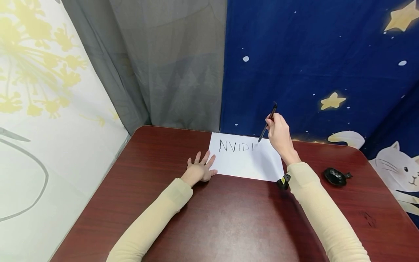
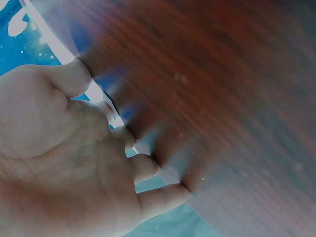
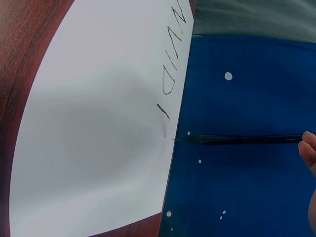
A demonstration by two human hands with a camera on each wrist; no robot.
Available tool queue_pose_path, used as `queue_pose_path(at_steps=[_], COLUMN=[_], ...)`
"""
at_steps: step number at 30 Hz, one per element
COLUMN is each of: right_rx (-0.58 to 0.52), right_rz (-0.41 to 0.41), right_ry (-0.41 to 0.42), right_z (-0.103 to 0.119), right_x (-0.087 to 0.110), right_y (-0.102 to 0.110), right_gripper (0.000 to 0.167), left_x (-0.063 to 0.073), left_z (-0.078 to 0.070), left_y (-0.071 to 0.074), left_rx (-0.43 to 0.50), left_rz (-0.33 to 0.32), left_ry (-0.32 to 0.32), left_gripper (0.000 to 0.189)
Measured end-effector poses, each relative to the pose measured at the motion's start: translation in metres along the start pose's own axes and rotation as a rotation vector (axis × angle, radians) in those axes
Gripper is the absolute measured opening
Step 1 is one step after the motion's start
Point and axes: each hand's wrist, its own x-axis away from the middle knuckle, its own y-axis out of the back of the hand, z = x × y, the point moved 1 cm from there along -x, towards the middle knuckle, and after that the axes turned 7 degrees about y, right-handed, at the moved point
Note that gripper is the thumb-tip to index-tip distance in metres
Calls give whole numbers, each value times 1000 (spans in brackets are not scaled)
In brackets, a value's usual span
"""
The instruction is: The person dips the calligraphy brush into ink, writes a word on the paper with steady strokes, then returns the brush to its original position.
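Observation:
A white sheet of paper [image 1: 245, 163] lies near the far edge of the table, with thin black letters "NVIDI" [image 1: 236, 146] along its upper part. My right hand [image 1: 279, 134] pinches a dark writing brush [image 1: 267, 123] near its upper end. The brush's dark tip [image 3: 185, 139] points down close over the paper, just right of the last stroke. In the right wrist view only some fingertips [image 3: 308, 148] show on the handle. My left hand [image 1: 200, 169] rests with spread fingers on the table and the sheet's left edge. Its palm [image 2: 64, 163] fills much of the left wrist view.
A small black dish [image 1: 335, 177] with a short handle sits on the table to the right of my right forearm. Dark marks [image 1: 370, 219] show on the reddish-brown table [image 1: 235, 214] nearer its right side. A blue starry curtain [image 1: 278, 54] and a grey curtain [image 1: 176, 65] hang behind.

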Motion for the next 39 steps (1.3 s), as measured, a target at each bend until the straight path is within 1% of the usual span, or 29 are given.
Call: queue_pose_path(at_steps=[4,8,9,11,13,17,18,19,21,24,26,28,30,35,37,39], right_rx=[8,9,9,7,8,10,13,12,12,7,4,1,-2,-7,-9,-10], right_rz=[10,18,17,17,21,33,33,32,33,41,49,54,58,64,64,64], right_ry=[-12,-30,-31,-31,-30,-37,-38,-39,-44,-52,-59,-63,-67,-80,-82,-84], right_z=[-2,-4,-4,-4,-4,-3,-3,-3,-3,-3,-3,-3,-3,-3,-2,-2], right_x=[1,5,5,6,5,5,5,5,5,5,5,6,7,8,8,8], right_y=[-1,-2,-2,-2,-3,-3,-4,-3,-3,-3,-3,-3,-3,-3,-3,-4], right_gripper=[24,24,24,24,24,24,24,24,23,24,24,24,24,25,25,24], left_x=[4,12,12,17,15,2,3,8,7,14,7,8,2,5,4,0], left_z=[-1,-3,-3,-4,-4,-1,-1,-2,-2,-3,-2,-2,0,-1,-2,0], left_y=[2,6,6,9,8,2,3,5,5,10,6,6,2,2,3,0], left_rx=[12,13,13,12,15,13,13,15,11,15,14,16,9,3,1,-3], left_rz=[-12,0,-1,5,2,6,6,6,7,3,12,12,7,-8,-1,5], left_ry=[-5,1,-2,6,4,0,-2,-1,1,6,6,4,-2,0,5,5], left_gripper=[64,63,63,63,63,63,63,63,63,63,64,63,64,64,64,64])
